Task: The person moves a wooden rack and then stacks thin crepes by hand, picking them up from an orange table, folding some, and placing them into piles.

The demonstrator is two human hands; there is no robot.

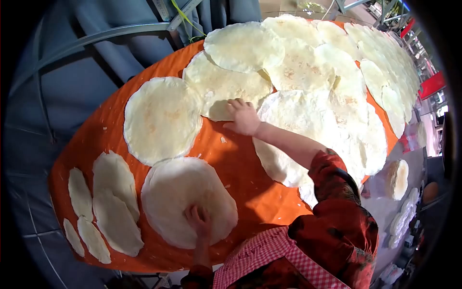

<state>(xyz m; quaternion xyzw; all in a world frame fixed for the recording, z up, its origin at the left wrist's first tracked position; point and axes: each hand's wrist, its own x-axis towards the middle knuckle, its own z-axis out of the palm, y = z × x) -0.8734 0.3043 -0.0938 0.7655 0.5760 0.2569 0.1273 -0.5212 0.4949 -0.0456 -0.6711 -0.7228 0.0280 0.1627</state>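
Note:
My left hand rests on a large round flatbread near the front of the orange cloth, its fingers slightly bent and apart, holding nothing. Farther up, my right hand stretches across with fingers spread, its fingertips over the lower edge of another flatbread. Left of that hand lies a separate round flatbread with faint brown spots. Under my right forearm a broad, overlapping layer of flatbreads covers the cloth.
The orange cloth carries small crumbs. Several smaller flat pieces lie at the left end, and more flatbreads spread toward the far right. Grey-blue draped fabric and a metal bar border the left side. A bread stack sits at right.

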